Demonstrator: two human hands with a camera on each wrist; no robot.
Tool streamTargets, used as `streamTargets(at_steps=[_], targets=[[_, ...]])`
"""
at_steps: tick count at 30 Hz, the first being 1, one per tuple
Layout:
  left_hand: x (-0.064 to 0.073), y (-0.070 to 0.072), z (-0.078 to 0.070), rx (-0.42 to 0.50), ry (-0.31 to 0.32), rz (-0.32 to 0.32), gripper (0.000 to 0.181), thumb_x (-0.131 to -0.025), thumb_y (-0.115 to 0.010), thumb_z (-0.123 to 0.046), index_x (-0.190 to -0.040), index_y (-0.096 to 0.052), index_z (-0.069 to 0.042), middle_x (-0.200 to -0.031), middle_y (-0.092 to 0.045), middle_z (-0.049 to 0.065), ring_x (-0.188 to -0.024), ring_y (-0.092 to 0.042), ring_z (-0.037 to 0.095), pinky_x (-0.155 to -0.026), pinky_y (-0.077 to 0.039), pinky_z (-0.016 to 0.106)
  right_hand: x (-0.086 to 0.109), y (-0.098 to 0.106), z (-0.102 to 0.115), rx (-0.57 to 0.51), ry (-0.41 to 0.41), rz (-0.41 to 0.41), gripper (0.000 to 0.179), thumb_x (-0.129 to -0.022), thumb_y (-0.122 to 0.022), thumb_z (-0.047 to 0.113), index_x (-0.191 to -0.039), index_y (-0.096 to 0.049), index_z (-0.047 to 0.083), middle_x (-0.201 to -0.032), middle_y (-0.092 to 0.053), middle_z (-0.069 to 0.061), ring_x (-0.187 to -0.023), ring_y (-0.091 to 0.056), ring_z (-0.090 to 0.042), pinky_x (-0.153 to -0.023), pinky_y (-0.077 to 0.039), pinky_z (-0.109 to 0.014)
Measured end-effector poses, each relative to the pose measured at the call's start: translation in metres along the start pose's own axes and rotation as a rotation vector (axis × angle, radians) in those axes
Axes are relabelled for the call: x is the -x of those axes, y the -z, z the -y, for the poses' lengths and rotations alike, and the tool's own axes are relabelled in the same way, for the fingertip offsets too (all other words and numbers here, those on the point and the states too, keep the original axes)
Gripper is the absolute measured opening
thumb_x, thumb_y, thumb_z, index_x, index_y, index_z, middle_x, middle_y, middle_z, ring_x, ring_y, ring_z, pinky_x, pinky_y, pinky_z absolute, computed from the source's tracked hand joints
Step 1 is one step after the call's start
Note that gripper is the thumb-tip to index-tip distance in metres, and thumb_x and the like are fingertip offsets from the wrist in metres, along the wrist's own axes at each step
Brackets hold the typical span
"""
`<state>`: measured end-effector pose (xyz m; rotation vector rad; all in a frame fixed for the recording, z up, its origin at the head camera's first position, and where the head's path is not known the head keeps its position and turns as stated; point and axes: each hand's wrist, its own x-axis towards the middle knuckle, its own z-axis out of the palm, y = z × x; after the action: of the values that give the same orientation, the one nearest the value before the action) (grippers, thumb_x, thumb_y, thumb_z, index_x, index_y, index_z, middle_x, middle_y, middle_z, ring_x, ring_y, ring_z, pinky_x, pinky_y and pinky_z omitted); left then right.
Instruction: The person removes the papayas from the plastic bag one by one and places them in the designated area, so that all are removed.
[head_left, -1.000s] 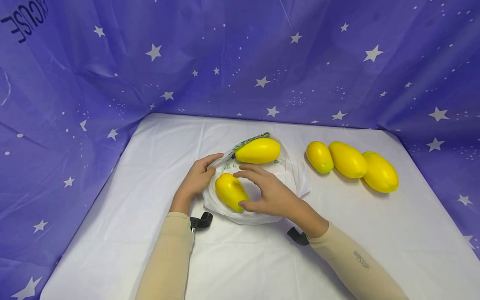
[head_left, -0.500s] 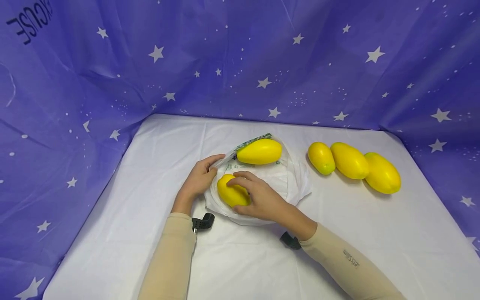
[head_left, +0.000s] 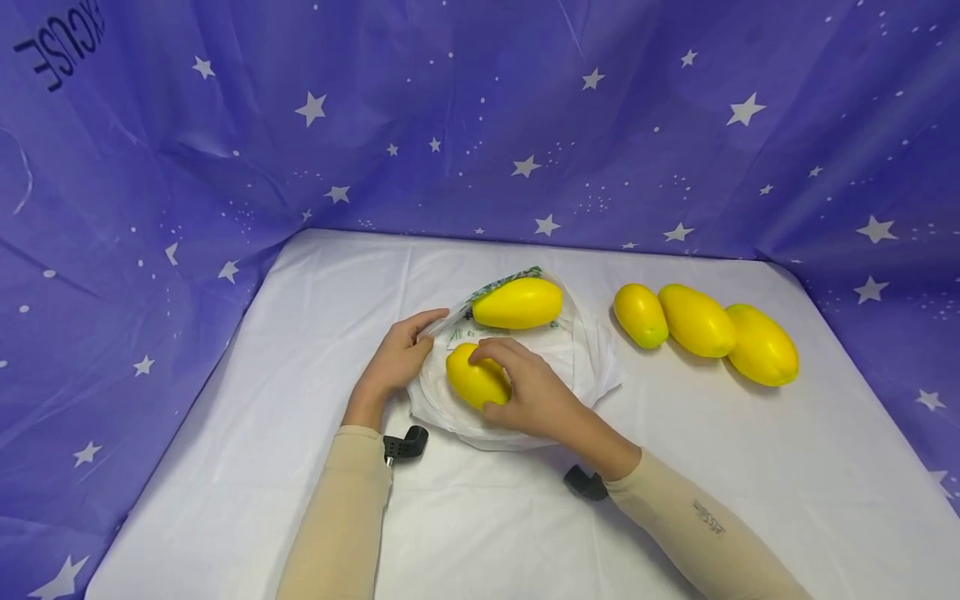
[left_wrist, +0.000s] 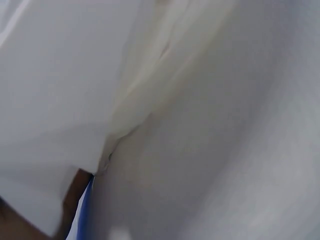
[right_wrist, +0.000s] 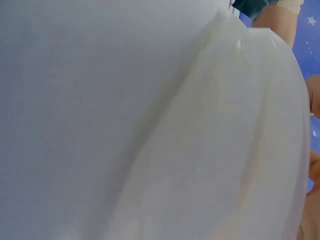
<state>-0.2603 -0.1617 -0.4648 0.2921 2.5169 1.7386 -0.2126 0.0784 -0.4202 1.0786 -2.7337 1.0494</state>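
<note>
Head view showed us our left hand (head_left: pixel 396 357) pinching the rim of the white bag (head_left: pixel 595 354), presumably to hold its mouth open, while our right hand (head_left: pixel 537 395) gripped a yellow fruit (head_left: pixel 472 379) within that opening, fingers curled for control

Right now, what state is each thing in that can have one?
Bag: mouth open.
Near fruit: gripped, within the bag's mouth; lifted or resting, unclear.
Far fruit: lying in the bag, untouched.
Three fruits: lying in a row on the cloth, untouched.
Left hand: holding the bag's rim.
Right hand: gripping the near fruit.
Curtain: hanging, wrinkled.
</note>
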Motion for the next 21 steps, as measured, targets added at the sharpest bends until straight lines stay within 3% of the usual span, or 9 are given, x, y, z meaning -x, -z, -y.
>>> streamTargets(at_steps=[6,13,21], targets=[[-0.001,-0.001,0.001,-0.019,0.002,-0.005,0.046,-0.098,-0.042,-0.004,-0.14,-0.055,-0.02,-0.142,-0.051,0.003,-0.12,-0.047,0.021,-0.109,-0.032,0.041,0.006,0.017,-0.008,-0.017,-0.024,-0.088,0.056,-0.068,-0.078,0.009,-0.12,-0.058,0.017,-0.13,-0.054,0.003,-0.121,-0.048,-0.015,-0.098,-0.045,-0.036],[0.013,0.001,-0.037,-0.02,0.024,0.021,0.047,-0.097,-0.039,0.004,-0.142,-0.05,-0.006,-0.144,-0.047,0.014,-0.129,-0.043,0.028,-0.111,-0.031,0.044,0.017,0.04,-0.021,-0.014,-0.069,-0.187,0.057,-0.069,-0.079,0.01,-0.121,-0.057,0.017,-0.131,-0.052,0.0,-0.115,-0.051,-0.019,-0.087,-0.052,-0.045],[0.0,-0.002,-0.003,-0.015,0.019,-0.006,0.046,-0.1,-0.041,-0.002,-0.142,-0.051,-0.016,-0.145,-0.047,0.008,-0.132,-0.04,0.023,-0.113,-0.027,0.044,0.028,0.064,-0.03,-0.016,-0.089,-0.266,0.056,-0.068,-0.079,0.007,-0.12,-0.059,0.013,-0.13,-0.055,-0.001,-0.115,-0.052,-0.023,-0.078,-0.056,-0.043]])
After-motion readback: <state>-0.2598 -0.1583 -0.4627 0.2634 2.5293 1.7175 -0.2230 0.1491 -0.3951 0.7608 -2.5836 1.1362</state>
